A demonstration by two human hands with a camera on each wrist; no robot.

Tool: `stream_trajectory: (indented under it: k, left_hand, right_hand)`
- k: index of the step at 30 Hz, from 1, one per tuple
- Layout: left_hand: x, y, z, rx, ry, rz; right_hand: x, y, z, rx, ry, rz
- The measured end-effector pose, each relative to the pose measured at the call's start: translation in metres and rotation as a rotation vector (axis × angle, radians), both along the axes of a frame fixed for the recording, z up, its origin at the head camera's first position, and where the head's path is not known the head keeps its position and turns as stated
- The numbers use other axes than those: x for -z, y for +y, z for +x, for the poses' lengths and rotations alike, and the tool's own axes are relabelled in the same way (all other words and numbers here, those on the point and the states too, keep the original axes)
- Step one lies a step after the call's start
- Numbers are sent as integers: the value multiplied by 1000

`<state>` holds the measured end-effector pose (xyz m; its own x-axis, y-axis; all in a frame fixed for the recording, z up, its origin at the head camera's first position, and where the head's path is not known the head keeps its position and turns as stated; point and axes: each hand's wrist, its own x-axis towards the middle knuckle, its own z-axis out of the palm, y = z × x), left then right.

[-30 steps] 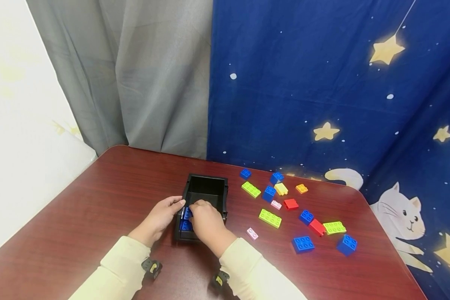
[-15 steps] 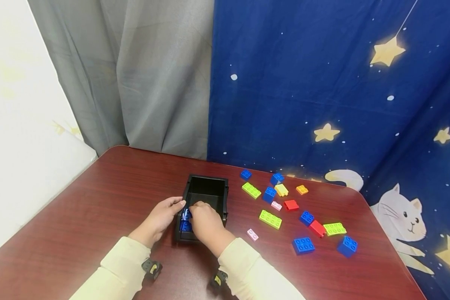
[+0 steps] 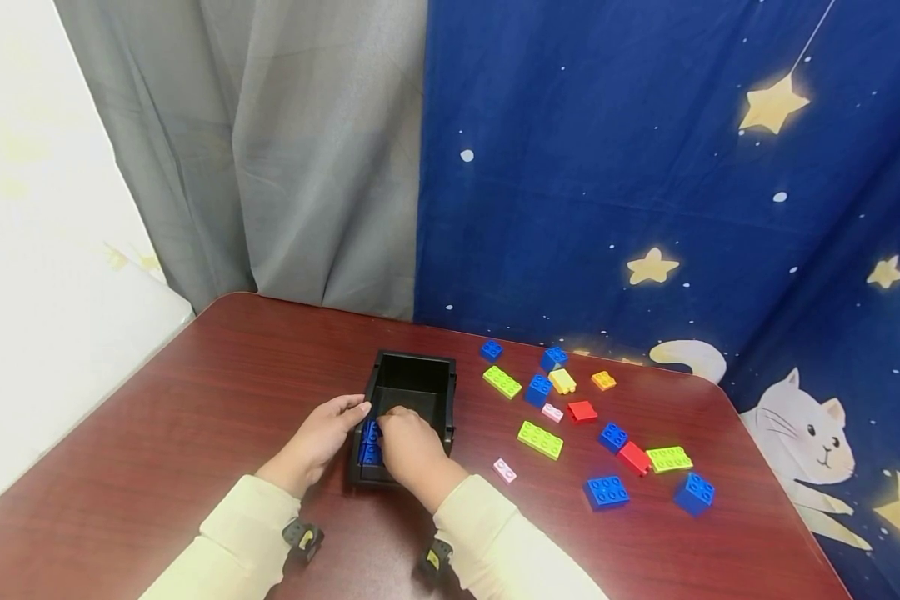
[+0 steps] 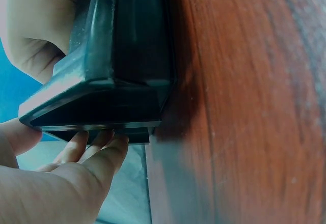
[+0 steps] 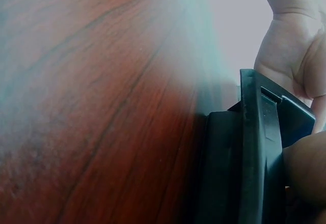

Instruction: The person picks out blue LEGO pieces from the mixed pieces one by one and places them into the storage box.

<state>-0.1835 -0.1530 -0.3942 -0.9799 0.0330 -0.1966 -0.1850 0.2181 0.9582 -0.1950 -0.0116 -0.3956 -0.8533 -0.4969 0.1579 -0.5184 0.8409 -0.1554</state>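
Note:
A black box (image 3: 412,367) stands on the table with blue bricks (image 3: 371,452) along its left side. My left hand (image 3: 317,437) grips the box's left wall; in the left wrist view the thumb of that hand (image 4: 66,178) lies at the rim and the fingers against the outer side. Inside the box is my right hand (image 3: 414,446), fingers bent down at the upper blue brick (image 3: 372,431); its fingertips are hidden, so whether they hold the brick cannot be told. The right wrist view shows the box's side wall (image 5: 252,147) beside that hand (image 5: 308,168).
Right of the box lie loose bricks: green (image 3: 540,439), red (image 3: 582,411), blue (image 3: 607,492), pink (image 3: 505,470), yellow (image 3: 562,381) and orange (image 3: 603,380). Grey and blue curtains (image 3: 330,150) hang behind the table (image 3: 195,400).
My right hand has shifted very slightly within the box, and the upper blue brick sits a little lower and further left. My left hand has kept its grip on the wall.

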Motion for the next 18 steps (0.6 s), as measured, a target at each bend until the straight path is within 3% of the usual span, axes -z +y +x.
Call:
stream_trajectory:
  k: [18]
  left_hand:
    - [1, 0, 0, 8, 4, -9]
  right_hand:
    - [2, -1, 0, 2, 15, 3]
